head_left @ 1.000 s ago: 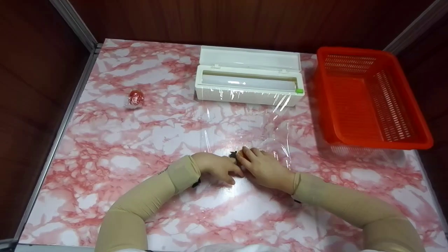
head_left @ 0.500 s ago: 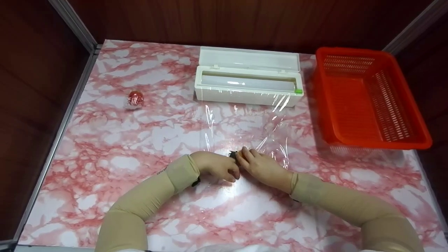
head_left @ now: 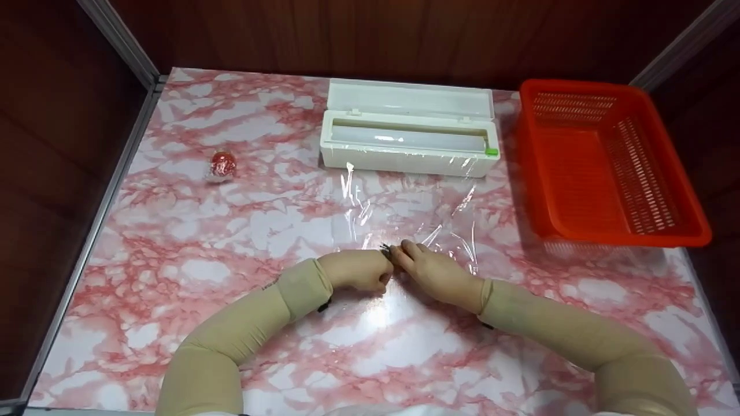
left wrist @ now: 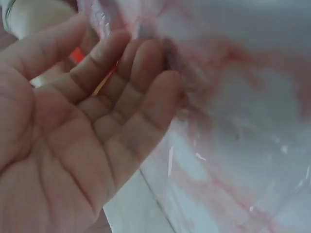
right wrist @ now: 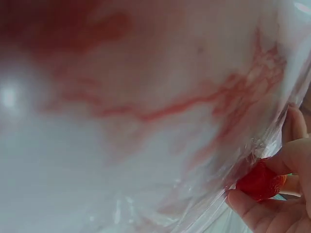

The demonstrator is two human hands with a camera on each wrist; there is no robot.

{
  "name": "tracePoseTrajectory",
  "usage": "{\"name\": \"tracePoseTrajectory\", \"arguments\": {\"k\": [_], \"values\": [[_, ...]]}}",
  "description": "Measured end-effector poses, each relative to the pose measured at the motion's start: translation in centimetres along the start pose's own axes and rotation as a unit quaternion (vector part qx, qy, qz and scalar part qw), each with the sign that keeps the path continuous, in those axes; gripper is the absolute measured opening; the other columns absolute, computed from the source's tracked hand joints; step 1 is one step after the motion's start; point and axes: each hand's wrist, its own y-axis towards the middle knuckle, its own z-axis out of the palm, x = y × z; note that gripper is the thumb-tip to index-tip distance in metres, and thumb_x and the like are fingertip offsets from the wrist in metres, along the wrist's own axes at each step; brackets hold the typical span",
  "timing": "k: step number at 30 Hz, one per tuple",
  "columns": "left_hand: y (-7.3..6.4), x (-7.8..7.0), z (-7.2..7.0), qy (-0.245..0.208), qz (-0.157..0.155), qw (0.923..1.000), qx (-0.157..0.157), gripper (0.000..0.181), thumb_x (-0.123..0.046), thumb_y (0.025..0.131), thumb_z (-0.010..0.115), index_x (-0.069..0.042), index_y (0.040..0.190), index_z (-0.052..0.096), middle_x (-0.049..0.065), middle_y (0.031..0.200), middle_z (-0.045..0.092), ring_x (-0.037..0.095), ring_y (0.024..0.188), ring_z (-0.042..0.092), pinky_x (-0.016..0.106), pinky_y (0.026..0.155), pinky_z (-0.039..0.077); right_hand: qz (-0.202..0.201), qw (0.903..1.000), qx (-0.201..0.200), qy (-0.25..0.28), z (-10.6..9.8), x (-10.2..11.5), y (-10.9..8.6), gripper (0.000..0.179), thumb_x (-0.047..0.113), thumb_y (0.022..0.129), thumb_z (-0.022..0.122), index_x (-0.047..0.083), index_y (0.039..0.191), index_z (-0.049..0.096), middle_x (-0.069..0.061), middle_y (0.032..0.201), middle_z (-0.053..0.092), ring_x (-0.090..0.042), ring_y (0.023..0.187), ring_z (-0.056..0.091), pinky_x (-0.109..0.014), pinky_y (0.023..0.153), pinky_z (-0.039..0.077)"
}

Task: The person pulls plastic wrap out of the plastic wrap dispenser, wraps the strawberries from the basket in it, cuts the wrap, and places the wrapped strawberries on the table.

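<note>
A red fruit that looks like a strawberry (right wrist: 257, 182) sits between the thumb and fingers of my right hand (head_left: 436, 277), seen in the right wrist view. From the head, only its dark, leafy top (head_left: 387, 249) shows between the hands. Clear cling film (head_left: 404, 202) stretches from the box towards me and wrinkles around the fruit. My left hand (head_left: 359, 270) meets the fruit from the left, fingers curled in at the film. In the left wrist view its fingertips (left wrist: 163, 92) touch the crumpled film; the palm holds nothing. The film's near edge is hidden.
A white cling film box (head_left: 404, 164) stands at the back, lid raised, a roll (head_left: 404, 138) inside and a green tab at its right end. Another red fruit (head_left: 223, 164), wrapped in film, lies at left. An orange-red plastic basket (head_left: 630, 238) stands at right.
My left hand's fingers have curled in from a looser spread and drawn close to the fruit. The film shows more creases on its left side. My right hand has barely moved.
</note>
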Motion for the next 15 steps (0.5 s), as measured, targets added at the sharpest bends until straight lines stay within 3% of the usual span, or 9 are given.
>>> {"name": "tracePoseTrajectory", "arguments": {"k": [5,9,15], "values": [[0.36,-0.15,0.68,0.067,0.015,0.9972,-0.031,0.006,-0.013,0.076,0.068,-0.010,0.076,0.063,0.001,0.069,0.061,0.017,0.063,0.053,0.029,0.060,0.045,0.008,0.9997,-0.001,0.022,-0.01,-0.13,0.13,0.045,0.009,0.086,0.060,0.005,0.128,0.046,-0.011,0.109,0.050,-0.021,0.076,0.060,-0.029,0.054,0.053],[0.35,-0.40,0.95,0.118,0.020,0.9917,-0.046,0.004,-0.013,0.083,0.061,-0.010,0.081,0.062,0.005,0.077,0.065,0.023,0.072,0.060,0.034,0.068,0.050,0.005,0.9993,-0.007,0.037,-0.14,-0.25,0.15,0.046,0.007,0.084,0.061,0.006,0.127,0.047,-0.011,0.109,0.051,-0.022,0.079,0.061,-0.031,0.061,0.055],[0.30,-0.58,1.05,0.127,0.010,0.9900,-0.060,0.014,-0.010,0.091,0.048,-0.008,0.090,0.062,0.009,0.086,0.067,0.027,0.080,0.063,0.037,0.075,0.051,0.003,0.9991,-0.004,0.043,-0.37,-0.32,0.17,0.047,0.008,0.084,0.062,0.007,0.128,0.047,-0.011,0.109,0.052,-0.022,0.077,0.061,-0.031,0.062,0.055]]}}
